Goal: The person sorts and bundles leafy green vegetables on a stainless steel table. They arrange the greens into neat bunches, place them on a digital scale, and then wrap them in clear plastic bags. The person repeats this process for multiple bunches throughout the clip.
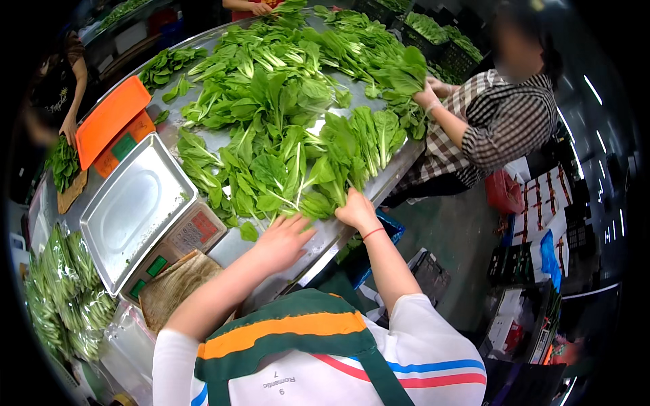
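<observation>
My right hand grips the base of a bunch of leafy greens near the front edge of the metal table. To its left, my left hand is spread with its fingers apart over the table, slightly blurred. Its fingertips are beside loose leaves and stems, and I see nothing held in it. A large heap of the same greens covers the table beyond both hands.
At left stand a weighing scale with a steel pan, an orange scale and bagged greens. A brown cloth lies by my left forearm. A co-worker at right holds greens; other people's hands work beyond.
</observation>
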A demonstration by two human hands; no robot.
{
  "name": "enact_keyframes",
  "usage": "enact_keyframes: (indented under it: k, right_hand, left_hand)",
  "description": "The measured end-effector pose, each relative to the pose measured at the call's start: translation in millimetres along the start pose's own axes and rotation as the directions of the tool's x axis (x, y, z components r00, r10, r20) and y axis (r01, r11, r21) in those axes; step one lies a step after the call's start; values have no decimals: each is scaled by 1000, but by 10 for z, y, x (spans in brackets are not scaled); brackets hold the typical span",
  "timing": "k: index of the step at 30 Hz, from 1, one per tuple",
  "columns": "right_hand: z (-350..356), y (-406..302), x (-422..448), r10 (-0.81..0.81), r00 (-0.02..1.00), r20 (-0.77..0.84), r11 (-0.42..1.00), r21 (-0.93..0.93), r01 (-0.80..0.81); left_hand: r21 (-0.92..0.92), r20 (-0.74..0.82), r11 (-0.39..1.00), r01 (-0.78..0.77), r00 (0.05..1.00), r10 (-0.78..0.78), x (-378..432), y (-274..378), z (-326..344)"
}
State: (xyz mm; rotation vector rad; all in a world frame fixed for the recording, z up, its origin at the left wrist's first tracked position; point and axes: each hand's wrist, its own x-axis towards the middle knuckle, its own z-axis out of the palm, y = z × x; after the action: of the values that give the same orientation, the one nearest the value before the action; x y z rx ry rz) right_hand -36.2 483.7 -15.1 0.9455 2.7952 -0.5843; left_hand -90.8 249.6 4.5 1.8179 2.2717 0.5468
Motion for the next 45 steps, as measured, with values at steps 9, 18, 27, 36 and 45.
enact_keyframes:
  k: [9, 18, 27, 36, 45]
  right_hand:
    - [-185, -6, -217, -193, 971, 142, 497, 867, -28]
    - [72, -577, -706, -544, 824, -157, 663, 522, 537]
    - [244, -3, -16, -540, 784, -307, 842, -200, 502]
    - [329, -15, 97, -481, 778, -404, 875, -281, 394]
    - [140, 96, 110, -589, 670, -452, 805, -256, 535]
  left_hand:
    - [113, 104, 965, 237, 963, -249, 70, -646, 117]
    - [-784, 371, -621, -6, 798, -475, -201, -362, 395]
    - [-913, 392, -179, 366, 909, -140, -688, 310, -56]
    - [-725, -118, 530, 440, 678, -725, -239, -488, -765]
    - [96, -315, 771, 630, 754, -577, 466, -1623, -330]
